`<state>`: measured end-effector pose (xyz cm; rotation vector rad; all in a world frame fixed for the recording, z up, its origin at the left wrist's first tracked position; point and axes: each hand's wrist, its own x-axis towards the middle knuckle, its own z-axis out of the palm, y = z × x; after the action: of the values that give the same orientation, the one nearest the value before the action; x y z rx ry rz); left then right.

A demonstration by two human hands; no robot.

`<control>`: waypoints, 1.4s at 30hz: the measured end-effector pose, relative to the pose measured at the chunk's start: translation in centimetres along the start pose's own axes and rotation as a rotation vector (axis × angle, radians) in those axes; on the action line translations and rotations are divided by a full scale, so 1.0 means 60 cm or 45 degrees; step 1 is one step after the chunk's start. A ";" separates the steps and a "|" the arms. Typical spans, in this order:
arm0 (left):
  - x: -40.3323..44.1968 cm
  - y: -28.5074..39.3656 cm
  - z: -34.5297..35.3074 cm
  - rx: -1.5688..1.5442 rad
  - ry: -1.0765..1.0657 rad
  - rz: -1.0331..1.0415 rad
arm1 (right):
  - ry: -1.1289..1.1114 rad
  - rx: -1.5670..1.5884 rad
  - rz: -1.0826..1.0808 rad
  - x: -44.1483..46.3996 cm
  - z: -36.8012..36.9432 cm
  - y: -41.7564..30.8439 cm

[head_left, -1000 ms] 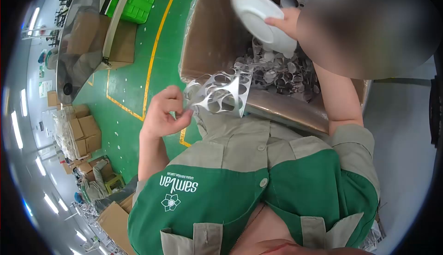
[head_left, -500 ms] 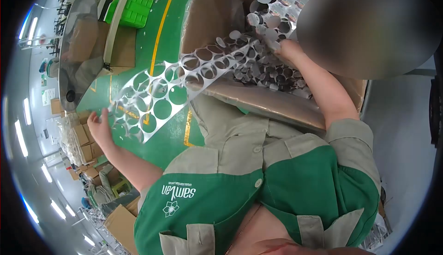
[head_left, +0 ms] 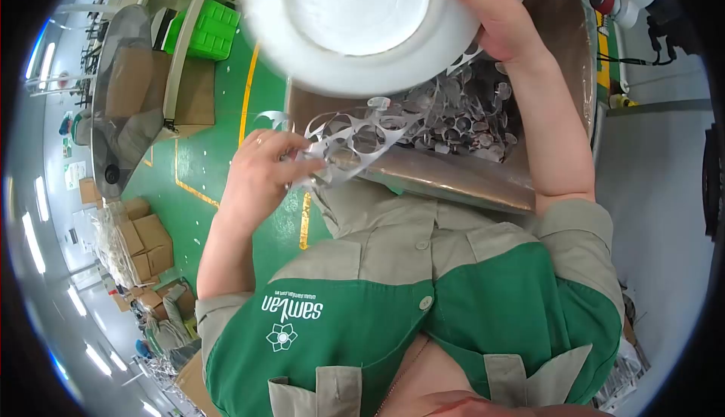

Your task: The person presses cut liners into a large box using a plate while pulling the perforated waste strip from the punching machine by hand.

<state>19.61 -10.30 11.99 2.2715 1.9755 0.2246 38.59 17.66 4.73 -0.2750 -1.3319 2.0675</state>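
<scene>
My right hand (head_left: pixel 504 21) grips the right rim of a round white plate (head_left: pixel 355 70), thumb on its near face. The plate is raised above a large box and hides part of it. My left hand (head_left: pixel 260 172) is closed on one end of a thin, silvery strip with punched round holes (head_left: pixel 370 145). That strip, partly blurred, is bunched up and reaches from my fingers over the box's near edge. Inside the box lies a heap of small round discs (head_left: pixel 453 119), clear and silvery.
The cardboard box (head_left: pixel 445 183) has a plastic-covered near wall against my body. To the left are a green crate (head_left: pixel 211 28), stacked cartons (head_left: pixel 151 240) and a green floor with yellow lines (head_left: pixel 248 92). A metal arm-like fixture (head_left: pixel 619 2) stands at the upper right.
My left hand has come inward and the strip, stretched out before, is now bunched up. My right hand has risen from the discs and now holds the plate.
</scene>
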 end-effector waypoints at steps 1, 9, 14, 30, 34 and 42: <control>0.000 0.015 -0.012 0.017 0.041 0.068 | -0.312 0.468 0.191 0.011 -0.018 0.025; -0.061 0.009 -0.011 -0.359 0.079 -0.330 | -0.095 -2.107 0.744 -0.038 -0.193 0.301; -0.085 -0.112 0.029 -1.847 0.445 -1.464 | -0.011 -1.470 0.170 0.020 -0.058 0.123; -0.281 -0.131 -0.141 -1.030 0.900 -1.401 | 0.171 -1.899 1.036 -0.062 -0.310 0.375; -0.186 -0.132 -0.100 0.673 0.174 -1.608 | -0.144 -2.129 0.961 -0.028 -0.195 0.275; 0.058 -0.104 0.180 0.953 -0.476 -0.457 | -0.016 -1.442 0.284 0.020 -0.081 0.099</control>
<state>16.09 -5.93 0.33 1.9850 2.4362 -1.0498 37.66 20.38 -2.48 -0.9062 -2.4373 1.2319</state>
